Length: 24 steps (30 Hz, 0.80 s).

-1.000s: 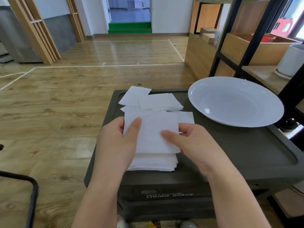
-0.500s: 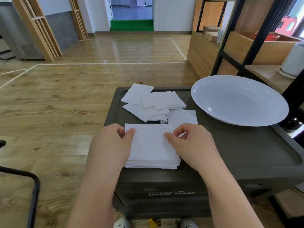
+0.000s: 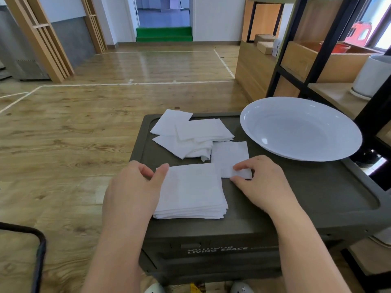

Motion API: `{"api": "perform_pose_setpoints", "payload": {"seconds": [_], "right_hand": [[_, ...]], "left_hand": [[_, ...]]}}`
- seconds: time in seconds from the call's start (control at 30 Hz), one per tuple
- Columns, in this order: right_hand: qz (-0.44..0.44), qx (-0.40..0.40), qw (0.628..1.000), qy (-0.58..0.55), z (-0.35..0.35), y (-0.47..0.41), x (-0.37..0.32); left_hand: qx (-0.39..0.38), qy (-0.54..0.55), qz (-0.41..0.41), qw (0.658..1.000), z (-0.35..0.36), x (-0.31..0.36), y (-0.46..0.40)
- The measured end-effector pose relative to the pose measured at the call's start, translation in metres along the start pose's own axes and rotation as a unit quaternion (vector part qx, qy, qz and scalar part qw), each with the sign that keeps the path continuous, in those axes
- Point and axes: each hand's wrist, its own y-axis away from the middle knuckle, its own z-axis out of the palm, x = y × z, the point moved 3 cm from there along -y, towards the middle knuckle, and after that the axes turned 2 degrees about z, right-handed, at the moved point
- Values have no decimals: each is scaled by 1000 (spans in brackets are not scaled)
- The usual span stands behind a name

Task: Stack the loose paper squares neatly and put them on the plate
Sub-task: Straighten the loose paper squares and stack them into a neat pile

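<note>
A neat stack of white paper squares (image 3: 191,192) lies near the front of the dark box lid (image 3: 296,199). My left hand (image 3: 135,187) holds its left edge, thumb on top and fingers behind. Just right of the stack lies a single square (image 3: 229,156); my right hand (image 3: 262,178) pinches its near corner between thumb and fingers. Several loose squares (image 3: 190,136) lie in a messy pile at the back of the lid. The big white plate (image 3: 300,127) sits empty at the back right.
The dark box stands on a wooden floor. A black metal shelf frame (image 3: 330,37) with wooden boxes and a white pot (image 3: 372,77) rises right behind the plate. A black tube frame (image 3: 40,250) is at the lower left.
The sheet both hands held has been laid on the stack. My right hand has moved right off the stack and taken hold of the single square beside it.
</note>
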Motion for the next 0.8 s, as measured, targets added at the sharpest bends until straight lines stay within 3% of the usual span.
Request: {"api": "perform_pose_setpoints", "payload": {"seconds": [0.2,0.33,0.4,0.47,0.57,0.63,0.73,0.8], "right_hand": [[-7,83,996,21,-3,0,0],[-84,138,987,-12,-25,14,-19],[-131,119,984,-28,-34,23,-34],[-171,96,980,-29,-37,32,-47],[-198,80,974,-75,-36,40,-56],[-183,64,968,-157,-35,39,-55],[-139,-29,948,-285,-29,33,-52],[-112,-113,912,-378,-23,30,-50]], "left_hand": [[53,33,56,996,-10,20,11],[22,53,260,964,-12,49,27],[-8,9,361,933,-5,62,38],[-23,-20,401,916,4,70,45],[-14,-38,395,918,13,74,50],[9,-2,349,937,11,71,47],[38,153,246,956,3,63,40],[-3,285,187,940,1,60,37]]}}
